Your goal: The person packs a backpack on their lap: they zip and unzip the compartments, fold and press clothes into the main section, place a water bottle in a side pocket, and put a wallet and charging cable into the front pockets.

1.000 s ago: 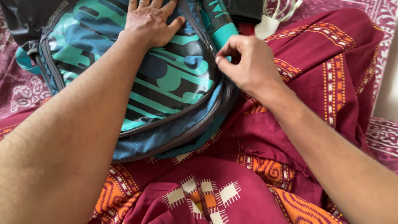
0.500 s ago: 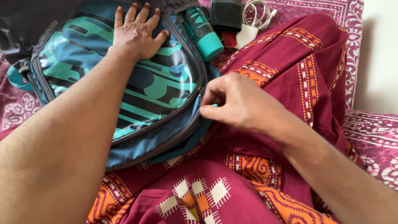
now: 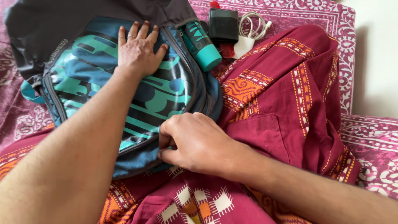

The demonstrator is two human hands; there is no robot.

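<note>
A backpack (image 3: 95, 70) with a teal, blue and black pattern and a grey top lies flat in front of me. My left hand (image 3: 139, 49) rests palm down on its upper front, fingers spread, a ring on one finger. My right hand (image 3: 192, 143) is at the bag's lower right edge, thumb and forefinger pinched together at the grey zipper line (image 3: 137, 147). The zipper pull itself is hidden under my fingers.
A teal and black bottle (image 3: 203, 41) lies beside the bag's top right. Behind it are a black box-like item (image 3: 223, 25), a white charger with coiled cable (image 3: 251, 29) and a small red item. Maroon and orange patterned cloth (image 3: 282, 99) covers my lap, over a purple printed bedsheet (image 3: 373, 141).
My right hand has travelled down the bag's right edge along the zipper line, from near the bottle to the lower edge. My left hand has stayed pressed on the bag.
</note>
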